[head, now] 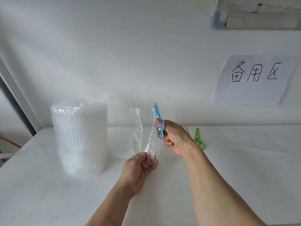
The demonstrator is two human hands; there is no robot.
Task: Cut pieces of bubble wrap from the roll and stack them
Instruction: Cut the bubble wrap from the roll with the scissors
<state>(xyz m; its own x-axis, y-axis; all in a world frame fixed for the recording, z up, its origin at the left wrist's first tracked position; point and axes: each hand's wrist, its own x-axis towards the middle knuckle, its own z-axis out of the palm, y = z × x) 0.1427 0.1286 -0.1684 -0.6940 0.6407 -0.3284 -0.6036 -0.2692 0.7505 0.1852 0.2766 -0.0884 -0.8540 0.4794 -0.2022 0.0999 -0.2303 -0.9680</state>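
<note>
Gripping: left hand [138, 170] one wrap piece [143, 132], right hand [174, 137] blue scissors [158, 121]; one roll [79, 136], seemingly green scissors [199, 139].

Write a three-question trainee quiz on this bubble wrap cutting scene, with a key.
1. True or false: the right hand holds the green scissors.
2. Which hand pinches the bubble wrap sheet? A) left B) right
3. Fill in: the bubble wrap roll stands upright on the ____.

Key:
1. False; it holds the blue scissors, and the green pair lies on the table.
2. A; the left hand pinches its lower edge.
3. Table.
</note>
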